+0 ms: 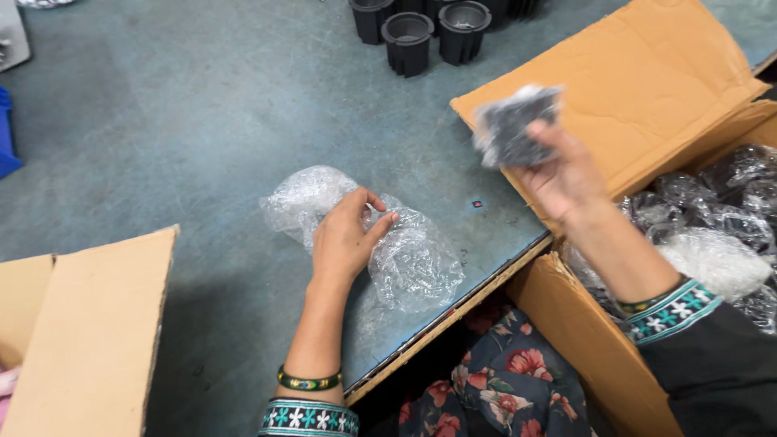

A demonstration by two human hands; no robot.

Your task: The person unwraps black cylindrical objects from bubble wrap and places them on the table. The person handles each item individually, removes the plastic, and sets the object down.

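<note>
Head view: looks down on a grey-green desk [162, 121] with two bare hands at work.
Left hand: the left hand [344, 239] rests on a crumpled sheet of clear bubble wrap [413, 263], thumb and fingers curled and pinching a fold of it.
Bubble wrap: lies flat on the desk near its front edge, spreading to both sides of the left hand.
Right hand: the right hand [562, 174] is raised above the desk's right edge, fingers closed around a dark part wrapped in bubble wrap [514, 125].
Open box: a cardboard box [583, 324] stands just off the desk's right edge, its flap lying over the desk, filled with more wrapped dark parts [720, 210].
Far edge: several bare black ribbed cups [407, 40] stand together.
Front left corner: another cardboard box [89, 324] partly covers the desk.
Wrist: a green bangle [309, 380] sits on the left wrist.
</note>
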